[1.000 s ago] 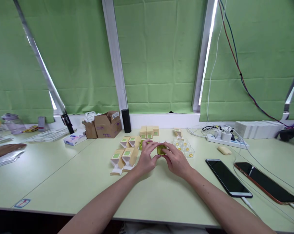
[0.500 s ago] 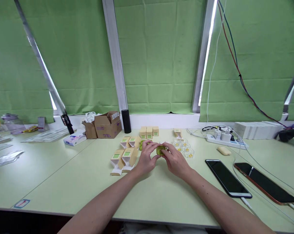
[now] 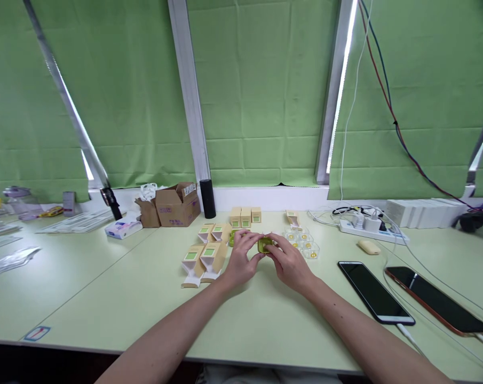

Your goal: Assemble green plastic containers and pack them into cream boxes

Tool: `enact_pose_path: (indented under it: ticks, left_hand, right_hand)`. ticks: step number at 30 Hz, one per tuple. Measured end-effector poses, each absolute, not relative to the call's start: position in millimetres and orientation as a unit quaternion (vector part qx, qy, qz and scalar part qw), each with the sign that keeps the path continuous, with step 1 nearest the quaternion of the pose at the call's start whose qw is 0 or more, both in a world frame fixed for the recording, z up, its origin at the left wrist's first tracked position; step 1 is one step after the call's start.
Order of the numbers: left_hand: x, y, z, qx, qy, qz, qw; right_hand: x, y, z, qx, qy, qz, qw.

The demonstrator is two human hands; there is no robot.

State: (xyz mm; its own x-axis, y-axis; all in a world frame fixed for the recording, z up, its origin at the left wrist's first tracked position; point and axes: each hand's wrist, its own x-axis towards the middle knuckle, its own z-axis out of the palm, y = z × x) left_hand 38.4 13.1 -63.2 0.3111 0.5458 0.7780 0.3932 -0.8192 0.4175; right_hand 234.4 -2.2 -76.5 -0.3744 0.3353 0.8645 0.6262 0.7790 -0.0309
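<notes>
A small olive-green square container (image 3: 264,245) is held just above the table between my two hands. My left hand (image 3: 244,260) pinches its left side with thumb and fingers. On its right side my right hand (image 3: 287,260) grips it, with a fingertip over the front. Another green piece (image 3: 231,238) stands behind my left hand, partly hidden by it. Left of my hands are several tan cartons with green labels, among them an open carton (image 3: 212,258) with its flap out. To the right lies a clear round-cup tray (image 3: 305,244) with yellow centres.
Small closed tan boxes (image 3: 245,218) stand behind my hands, and an open carton (image 3: 292,219) lies at the back. On the right are two phones with cables, a phone (image 3: 375,292) being nearer, an earbud case (image 3: 368,247) and a power strip (image 3: 371,232). A cardboard box (image 3: 177,207) sits back left.
Almost nothing has moved. Both hands stay on the green container; only a slight shift of the whole view shows.
</notes>
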Motion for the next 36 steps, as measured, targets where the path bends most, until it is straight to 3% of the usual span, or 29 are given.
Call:
enact_pose_path:
  ticks: [11,23,36]
  left_hand:
    - [39.3,12.4,-63.0,0.807,0.294,0.507,0.078]
    - [36.7,6.3,-59.8,0.814,0.301,0.494,0.05]
    - [40.9,3.8,-61.8,0.852,0.284,0.437,-0.045]
  right_hand:
    - [235.1,-1.3,-79.0,-0.293,-0.817,-0.101,0.487]
    - [230.3,1.0,-75.9,-0.371,-0.644,0.247,0.622]
    - [224.0,-5.5,-72.7,-0.402,-0.627,0.334,0.578]
